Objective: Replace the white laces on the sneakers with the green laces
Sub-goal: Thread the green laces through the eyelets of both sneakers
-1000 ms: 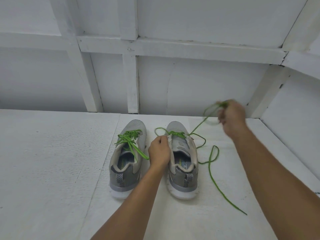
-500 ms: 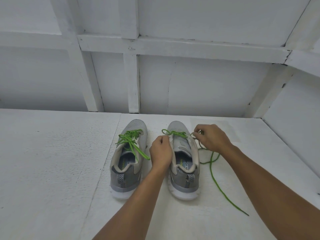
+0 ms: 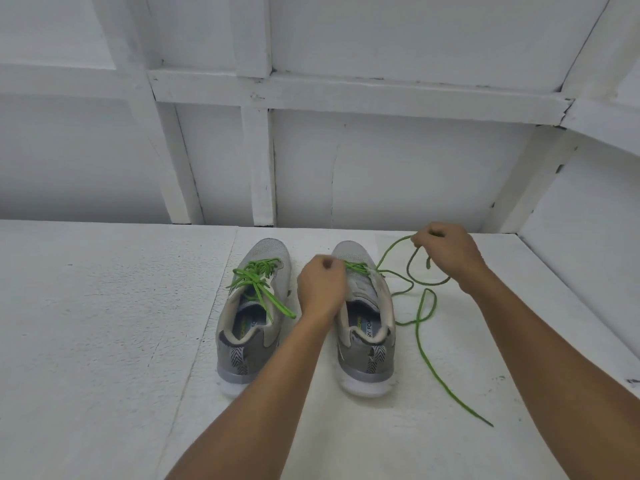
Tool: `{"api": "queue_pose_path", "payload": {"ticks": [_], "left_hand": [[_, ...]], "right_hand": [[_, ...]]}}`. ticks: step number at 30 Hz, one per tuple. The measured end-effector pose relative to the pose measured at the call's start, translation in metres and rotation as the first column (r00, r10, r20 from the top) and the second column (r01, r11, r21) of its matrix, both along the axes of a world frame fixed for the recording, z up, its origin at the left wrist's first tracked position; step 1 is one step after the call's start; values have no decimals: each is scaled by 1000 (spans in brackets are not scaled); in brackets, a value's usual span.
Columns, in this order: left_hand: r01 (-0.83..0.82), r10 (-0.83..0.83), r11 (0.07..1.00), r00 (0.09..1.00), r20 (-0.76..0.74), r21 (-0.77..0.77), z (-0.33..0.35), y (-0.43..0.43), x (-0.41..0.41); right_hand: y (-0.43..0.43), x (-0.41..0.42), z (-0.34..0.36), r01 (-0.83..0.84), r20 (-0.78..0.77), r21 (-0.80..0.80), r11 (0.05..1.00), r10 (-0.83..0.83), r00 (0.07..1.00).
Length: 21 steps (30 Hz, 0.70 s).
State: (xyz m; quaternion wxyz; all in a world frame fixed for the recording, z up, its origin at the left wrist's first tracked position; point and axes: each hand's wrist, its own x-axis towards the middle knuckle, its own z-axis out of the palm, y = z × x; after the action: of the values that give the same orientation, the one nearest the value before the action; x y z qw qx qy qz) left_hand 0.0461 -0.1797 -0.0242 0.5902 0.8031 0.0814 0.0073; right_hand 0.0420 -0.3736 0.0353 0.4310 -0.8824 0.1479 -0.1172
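Two grey sneakers stand side by side on the white table, heels toward me. The left sneaker (image 3: 251,306) carries a green lace (image 3: 258,278) threaded and tied. The right sneaker (image 3: 367,317) has a green lace (image 3: 420,306) through its front eyelets only; the rest loops loosely over the table to its right. My left hand (image 3: 322,289) is curled against the right sneaker's left eyelet edge, holding it. My right hand (image 3: 446,251) pinches the loose green lace a little above the table, beyond and right of the shoe's toe. No white laces are in view.
The white table (image 3: 104,323) ends at a white panelled wall (image 3: 311,161) just behind the shoes, and a side wall (image 3: 588,254) closes in on the right. The lace's free tail (image 3: 457,396) trails toward the near right.
My right hand dropped from its raised position to the shoe's right eyelets, then moved back out to the right with the lace. My left hand stayed on the shoe.
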Motion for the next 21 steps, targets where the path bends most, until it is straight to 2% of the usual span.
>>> {"api": "queue_pose_path", "payload": {"ticks": [2,3,5,7,9,10,12,14,17,20,21], "left_hand": [[119,-132,964,990,40,238,15,-9,18],[213,-243,902,970,32,375,23,-15,28],[408,-470,701,881,-52,585,36,-31,45],[559,-625,478,759,-184,678,40,-44,57],[624,-683,272,662,-310,733,41,-53,62],[626,-687,199,638,-348,754,41,-55,62],[598,-691,126,625,-362,791,42,-58,61],[593,-692,177,642,-329,785,40,-57,63],[610,-687,345,682,-251,714,39,-53,67],[650,-676,568,718,-164,506,49,-49,69],[665,-681,616,719,-139,422,55,-47,69]], "right_hand": [[1,-6,5,-82,-53,-23,996,81,995],[1,-9,8,-127,-95,-33,991,123,988],[5,-15,15,-236,-223,-61,970,218,950],[8,-21,19,-339,-352,-80,937,291,889],[10,-27,21,-414,-449,-97,905,331,830],[11,-30,21,-440,-483,-110,891,340,807],[12,-33,19,-471,-514,-125,873,349,784],[11,-35,16,-478,-522,-112,871,358,774],[10,-36,13,-485,-522,-89,870,374,767],[10,-38,14,-480,-508,-34,877,398,764],[11,-38,16,-488,-512,-20,873,410,755]]}}
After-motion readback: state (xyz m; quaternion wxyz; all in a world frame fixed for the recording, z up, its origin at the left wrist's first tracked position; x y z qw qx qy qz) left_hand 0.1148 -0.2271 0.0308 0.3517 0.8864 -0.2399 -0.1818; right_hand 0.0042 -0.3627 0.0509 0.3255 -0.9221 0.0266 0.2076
